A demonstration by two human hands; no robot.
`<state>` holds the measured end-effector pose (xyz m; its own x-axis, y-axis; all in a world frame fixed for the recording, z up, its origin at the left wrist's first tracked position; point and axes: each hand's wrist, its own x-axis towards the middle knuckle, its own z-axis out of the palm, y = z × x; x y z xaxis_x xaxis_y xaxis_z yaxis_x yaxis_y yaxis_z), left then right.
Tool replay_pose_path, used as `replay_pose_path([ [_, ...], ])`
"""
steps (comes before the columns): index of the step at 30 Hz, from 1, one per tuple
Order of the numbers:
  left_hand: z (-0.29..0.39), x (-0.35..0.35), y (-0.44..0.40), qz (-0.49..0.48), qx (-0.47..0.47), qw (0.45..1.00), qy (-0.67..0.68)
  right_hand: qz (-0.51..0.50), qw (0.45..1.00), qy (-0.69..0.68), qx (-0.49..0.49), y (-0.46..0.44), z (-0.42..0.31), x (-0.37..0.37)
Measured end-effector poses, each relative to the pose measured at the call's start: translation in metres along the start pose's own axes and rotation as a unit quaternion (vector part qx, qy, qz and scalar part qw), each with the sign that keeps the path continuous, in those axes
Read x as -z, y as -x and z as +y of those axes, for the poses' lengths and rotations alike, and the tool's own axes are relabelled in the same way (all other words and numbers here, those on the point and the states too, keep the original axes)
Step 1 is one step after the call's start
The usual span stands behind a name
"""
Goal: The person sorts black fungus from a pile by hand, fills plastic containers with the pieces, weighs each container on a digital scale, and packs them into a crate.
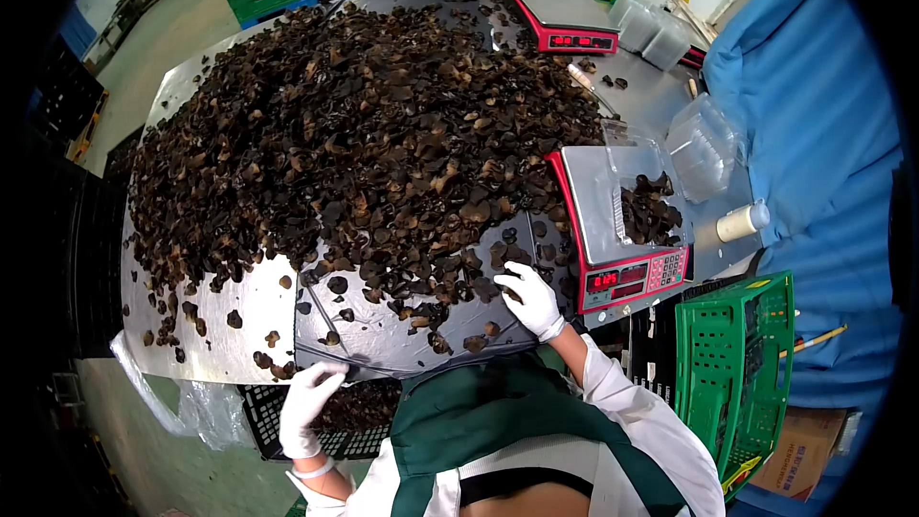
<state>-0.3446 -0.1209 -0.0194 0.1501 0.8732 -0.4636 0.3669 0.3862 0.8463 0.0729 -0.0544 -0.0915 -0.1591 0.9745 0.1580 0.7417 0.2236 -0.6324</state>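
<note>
Right hand [531, 306]: apparently picking fungus pieces [373, 139] under its fingertips; grip unclear.
Left hand [306, 407]: hanging beside counter [251, 295] edge; grip unclear.
Fungus pieces: probably needing gentle pinching next.

Rough, crinkled fungus pieces [383, 134], smooth, shiny metal tabletop [258, 304], glossy plastic tubs [706, 148], matt cloth curtain [823, 105]

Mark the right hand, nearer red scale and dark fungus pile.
Right hand [533, 302], head view: back of the hand.
Nearer red scale [594, 220], head view: bare metal platform.
Dark fungus pile [364, 139], head view: heap's middle.
</note>
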Motion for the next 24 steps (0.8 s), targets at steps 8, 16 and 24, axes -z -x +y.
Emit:
replay_pose_path([
  [8,0.034,-0.12,-0.081,0.15,-0.306,0.887,-0.31,-0.085,0.603,-0.755,-0.243,-0.014,0.001,0.018],
  [16,0.026,-0.15,-0.125,0.088,-0.171,0.981,0.003,-0.025,0.529,-0.805,-0.267,-0.009,-0.006,0.017],
  [24,0.086,-0.173,-0.14,-0.242,-0.002,0.753,0.611,-0.02,0.5,-0.836,-0.225,-0.008,-0.03,0.036],
])
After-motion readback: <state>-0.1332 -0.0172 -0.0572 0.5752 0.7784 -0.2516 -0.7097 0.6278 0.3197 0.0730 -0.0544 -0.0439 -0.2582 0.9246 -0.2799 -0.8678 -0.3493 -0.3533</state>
